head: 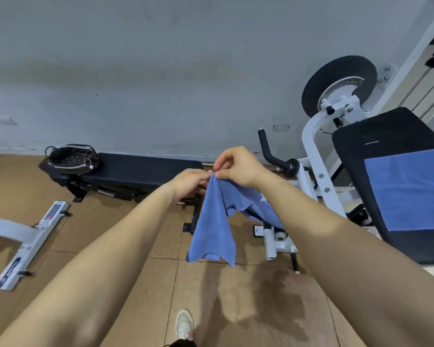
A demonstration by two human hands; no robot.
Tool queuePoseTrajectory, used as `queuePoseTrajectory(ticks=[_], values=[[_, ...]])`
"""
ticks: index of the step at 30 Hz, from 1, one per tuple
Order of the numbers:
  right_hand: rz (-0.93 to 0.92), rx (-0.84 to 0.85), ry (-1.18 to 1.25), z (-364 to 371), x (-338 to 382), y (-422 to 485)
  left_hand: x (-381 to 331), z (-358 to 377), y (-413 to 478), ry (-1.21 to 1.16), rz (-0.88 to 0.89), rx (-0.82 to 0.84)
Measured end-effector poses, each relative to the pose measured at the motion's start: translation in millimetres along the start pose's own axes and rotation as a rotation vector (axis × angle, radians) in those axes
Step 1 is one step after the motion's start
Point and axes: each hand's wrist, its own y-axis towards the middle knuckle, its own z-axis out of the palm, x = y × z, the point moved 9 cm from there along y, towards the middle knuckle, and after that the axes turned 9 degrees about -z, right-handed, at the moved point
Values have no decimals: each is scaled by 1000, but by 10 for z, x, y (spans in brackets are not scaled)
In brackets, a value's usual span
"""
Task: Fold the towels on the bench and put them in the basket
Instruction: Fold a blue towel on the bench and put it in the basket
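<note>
Towel (pixel 212 231) corners hidden between left hand (pixel 189 182), right hand (pixel 238 166)

Grey wall (pixel 161 71), brown tiled floor (pixel 236 301), white weight machine (pixel 321 176).

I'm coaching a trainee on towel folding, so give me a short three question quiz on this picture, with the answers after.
1. True or false: the basket stands on the floor.
2. Pick one: the hanging blue towel is pinched at its top by A) the left hand alone, B) the right hand alone, C) both hands.
3. Fill the gap: the second blue towel lies spread on the ____ pad of the padded bench at the right.

Key
1. False: it sits on the far end of the flat bench.
2. C.
3. Black.
</note>
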Motion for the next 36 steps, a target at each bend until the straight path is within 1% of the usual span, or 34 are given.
queuePoseTrajectory(ticks=[2, 6, 9, 13, 16, 18, 24, 26, 29, 32, 34, 36], values=[[-12, -9, -42, 106, 109, 199, -75, -354, -105, -43, 77, -198], [-9, -38, -55, 355, 310, 673, -58, -829, -296, 28, 133, -330], [-5, -41, -41, 580, 461, 1076, -16, -1168, -337, 67, 179, -365], [0, -64, -28, 880, 677, 1648, 47, -1575, -257, 179, 234, -335], [19, -65, -19, 1120, 820, 2089, 47, -1960, -219, 361, 260, -420], [23, -57, -21, 1266, 917, 2381, 31, -2275, -171, 437, 302, -468], [19, -66, -20, 1646, 1146, 3161, -39, -3323, 7, 296, 358, -591], [28, -36, -8, 1826, 1131, 3367, -89, -3632, 105, 261, 350, -626], [35, 0, 4, 2077, 1056, 3565, -93, -4027, 355, 237, 280, -674], [76, -15, 46, 2245, 845, 3766, -81, -4306, 697, 249, 217, -699], [139, -21, 142, 2349, 621, 3957, -92, -4472, 952, 267, 184, -708], [171, 30, 260, 2488, 434, 4183, -114, -4650, 1212, 292, 160, -720]])
